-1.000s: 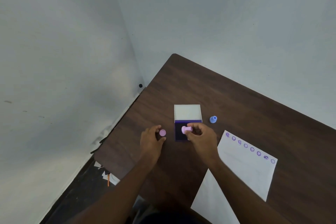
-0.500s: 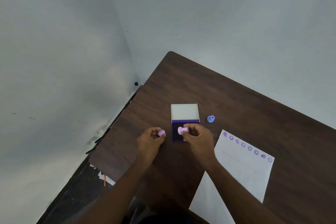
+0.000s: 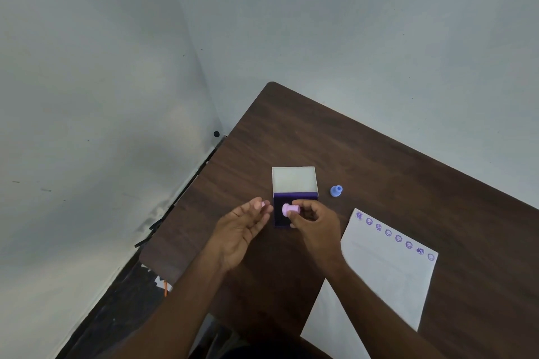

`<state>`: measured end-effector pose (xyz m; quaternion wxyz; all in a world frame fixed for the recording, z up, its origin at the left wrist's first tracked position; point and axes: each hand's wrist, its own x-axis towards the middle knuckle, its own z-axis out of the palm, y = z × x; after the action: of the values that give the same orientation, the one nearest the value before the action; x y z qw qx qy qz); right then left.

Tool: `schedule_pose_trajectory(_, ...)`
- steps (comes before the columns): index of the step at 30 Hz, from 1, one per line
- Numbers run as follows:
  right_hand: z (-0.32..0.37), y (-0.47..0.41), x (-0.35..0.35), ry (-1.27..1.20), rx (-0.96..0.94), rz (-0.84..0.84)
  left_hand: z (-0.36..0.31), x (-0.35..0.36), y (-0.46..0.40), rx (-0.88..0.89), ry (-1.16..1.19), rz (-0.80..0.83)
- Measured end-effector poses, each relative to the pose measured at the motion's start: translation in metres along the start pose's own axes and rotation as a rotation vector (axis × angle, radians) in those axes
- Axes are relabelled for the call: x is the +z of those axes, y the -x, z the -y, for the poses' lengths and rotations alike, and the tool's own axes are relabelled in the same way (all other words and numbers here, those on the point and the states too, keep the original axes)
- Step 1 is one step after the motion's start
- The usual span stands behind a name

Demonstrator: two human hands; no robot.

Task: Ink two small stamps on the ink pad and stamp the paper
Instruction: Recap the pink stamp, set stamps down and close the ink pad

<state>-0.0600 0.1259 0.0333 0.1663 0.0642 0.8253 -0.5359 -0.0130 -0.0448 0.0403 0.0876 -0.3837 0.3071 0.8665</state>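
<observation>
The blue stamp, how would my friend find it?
Start at the brown table and find the open ink pad with its white lid. Just right of it stands the blue stamp, alone and untouched; the pink pieces are in the person's hands.

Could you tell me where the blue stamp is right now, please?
In the head view, the blue stamp stands untouched on the table, just right of the open ink pad, beyond the paper.

surface: dark wood table [image 3: 364,154]; on it: open ink pad [image 3: 294,183]; blue stamp [image 3: 336,191]; stamped paper [image 3: 385,277]
</observation>
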Motion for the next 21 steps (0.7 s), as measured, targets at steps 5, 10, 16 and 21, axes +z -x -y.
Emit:
schedule_pose_trajectory(5,0.001,0.001,-0.001,-0.049,0.02,0.03,0.003,0.006,0.004,0.115,-0.291,-0.036)
schedule_pose_trajectory(10,0.002,-0.001,0.0,-0.067,0.031,0.098,0.008,0.006,0.002,0.311,-0.913,-0.036)
schedule_pose_trajectory(16,0.008,0.0,-0.001,-0.037,0.014,0.139,0.006,0.009,-0.002,0.323,-0.815,-0.081)
schedule_pose_trajectory(21,0.012,0.002,0.001,-0.04,-0.007,0.163,0.004,0.006,-0.005,0.334,-0.823,-0.046)
